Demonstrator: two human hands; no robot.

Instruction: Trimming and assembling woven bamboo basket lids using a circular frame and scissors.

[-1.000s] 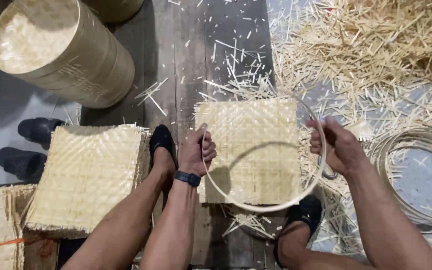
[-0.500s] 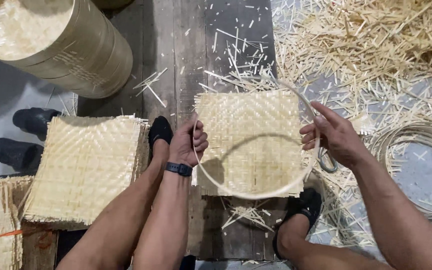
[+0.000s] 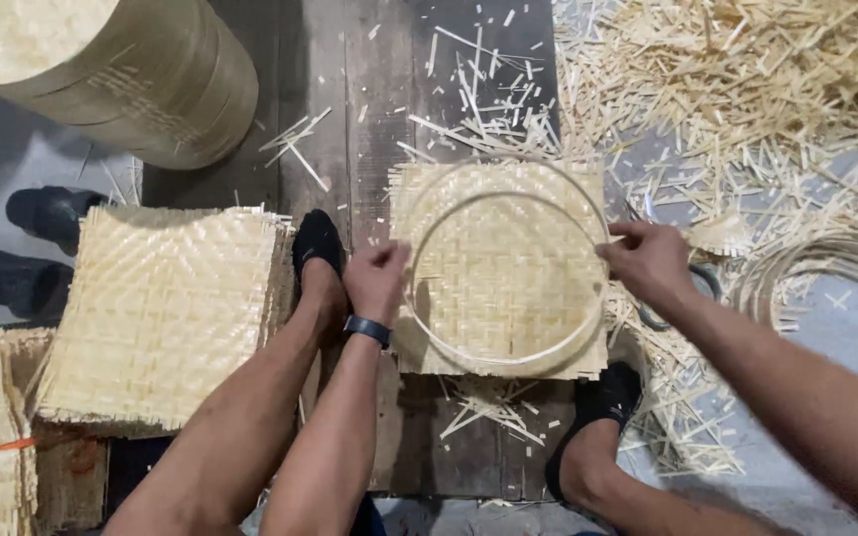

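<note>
Both-handed: left hand, right hand pinching bamboo hoop (over mat)

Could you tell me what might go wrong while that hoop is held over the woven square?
The bamboo hoop is gripped only at its two sides by the left hand and right hand, so it could flex or slip off centre on the woven mat. The mat's frayed edges and the loose splinters near both feet might prick skin.
</note>
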